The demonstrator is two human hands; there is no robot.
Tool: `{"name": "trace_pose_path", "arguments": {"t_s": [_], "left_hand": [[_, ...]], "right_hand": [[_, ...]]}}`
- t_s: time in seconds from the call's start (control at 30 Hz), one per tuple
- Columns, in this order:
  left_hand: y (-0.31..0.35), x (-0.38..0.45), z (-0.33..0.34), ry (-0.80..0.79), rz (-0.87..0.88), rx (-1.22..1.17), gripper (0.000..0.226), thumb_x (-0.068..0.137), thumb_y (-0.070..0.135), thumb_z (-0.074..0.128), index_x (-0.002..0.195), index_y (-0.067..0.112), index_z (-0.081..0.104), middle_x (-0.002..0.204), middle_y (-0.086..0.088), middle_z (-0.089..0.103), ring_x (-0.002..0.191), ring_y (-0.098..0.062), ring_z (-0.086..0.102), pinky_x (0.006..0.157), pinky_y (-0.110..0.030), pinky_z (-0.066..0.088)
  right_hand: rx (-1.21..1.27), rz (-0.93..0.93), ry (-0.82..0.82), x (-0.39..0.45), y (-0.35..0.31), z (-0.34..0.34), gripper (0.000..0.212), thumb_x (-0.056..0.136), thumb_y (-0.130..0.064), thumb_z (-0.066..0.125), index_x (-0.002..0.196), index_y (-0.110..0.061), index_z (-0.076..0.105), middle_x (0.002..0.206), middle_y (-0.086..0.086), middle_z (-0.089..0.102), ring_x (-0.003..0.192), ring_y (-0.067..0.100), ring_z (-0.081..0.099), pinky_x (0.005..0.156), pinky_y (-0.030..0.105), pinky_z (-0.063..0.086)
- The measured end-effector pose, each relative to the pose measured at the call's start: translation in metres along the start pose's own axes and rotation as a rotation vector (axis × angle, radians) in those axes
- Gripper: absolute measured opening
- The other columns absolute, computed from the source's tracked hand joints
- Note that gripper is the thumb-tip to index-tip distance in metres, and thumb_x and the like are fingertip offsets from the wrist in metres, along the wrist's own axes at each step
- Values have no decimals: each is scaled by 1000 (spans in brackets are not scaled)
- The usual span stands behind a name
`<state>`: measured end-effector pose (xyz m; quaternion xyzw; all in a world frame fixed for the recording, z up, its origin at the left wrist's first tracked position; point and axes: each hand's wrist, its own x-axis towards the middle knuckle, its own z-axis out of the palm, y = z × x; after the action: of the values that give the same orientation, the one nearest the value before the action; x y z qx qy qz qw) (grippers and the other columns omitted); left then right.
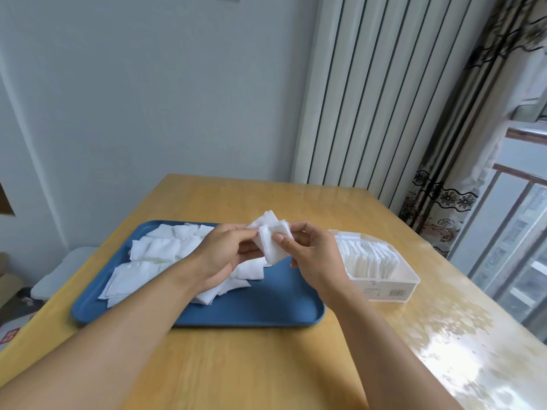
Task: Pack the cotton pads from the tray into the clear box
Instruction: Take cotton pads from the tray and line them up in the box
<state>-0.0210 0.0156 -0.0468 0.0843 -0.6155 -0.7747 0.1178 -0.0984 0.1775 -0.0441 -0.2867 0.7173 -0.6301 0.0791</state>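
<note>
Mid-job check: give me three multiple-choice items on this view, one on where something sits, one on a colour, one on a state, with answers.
1. Where does the clear box stand?
A. on the table to the right of the tray
B. on the tray
C. on the floor

2. What colour is the tray?
A. red
B. blue
C. white

3. What are the hands doing?
A. both lie flat on the table
B. one is closing the box lid
C. both hold cotton pads above the tray

Answers:
1 A: the box rests on the wooden table beside the tray's right edge.
2 B: the tray's bare floor and rim are blue.
3 C: the left hand and the right hand pinch a few cotton pads between them, over the loose pads on the tray.
</note>
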Motion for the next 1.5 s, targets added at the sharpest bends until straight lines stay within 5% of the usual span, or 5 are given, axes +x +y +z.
{"name": "trace_pose_path", "arguments": {"t_s": [0.67,0.8,1.07,1.3,1.5], "left_hand": [[7,-6,2,-162,-72,6,45,102,14,32,127,-6,65,126,-29,66,111,-39,67,101,-44,53],[8,-10,2,-272,-25,70,37,96,21,56,124,1,69,117,-20,72,108,-30,70,98,-38,55],[7,-9,2,-69,6,197,23,100,9,60,121,10,71,109,-10,76,94,-22,74,80,-29,60],[17,-10,-2,-39,-142,-9,12,98,17,60,99,14,72,74,-1,60,61,-13,54,65,-27,46],[17,-11,-6,-37,-177,41,15,98,22,63,96,19,78,74,2,56,56,-11,45,53,-22,43]], "right_hand": [[34,49,63,-3,-3,3,15,86,-40,79,92,-26,80,71,-9,73,66,3,64,69,18,48],[20,46,87,0,-2,2,27,83,-42,81,107,-29,74,81,-13,67,71,-3,63,66,11,43],[44,142,21,-2,-6,0,16,95,-33,69,99,-19,75,98,1,77,84,7,65,73,20,44],[-386,-353,-57,0,-3,-6,54,92,-4,69,133,-38,59,128,-16,56,112,0,55,85,14,47],[-391,-490,-37,-3,-12,-6,15,89,-14,76,99,-24,70,124,-17,66,116,4,55,91,19,46]]}}
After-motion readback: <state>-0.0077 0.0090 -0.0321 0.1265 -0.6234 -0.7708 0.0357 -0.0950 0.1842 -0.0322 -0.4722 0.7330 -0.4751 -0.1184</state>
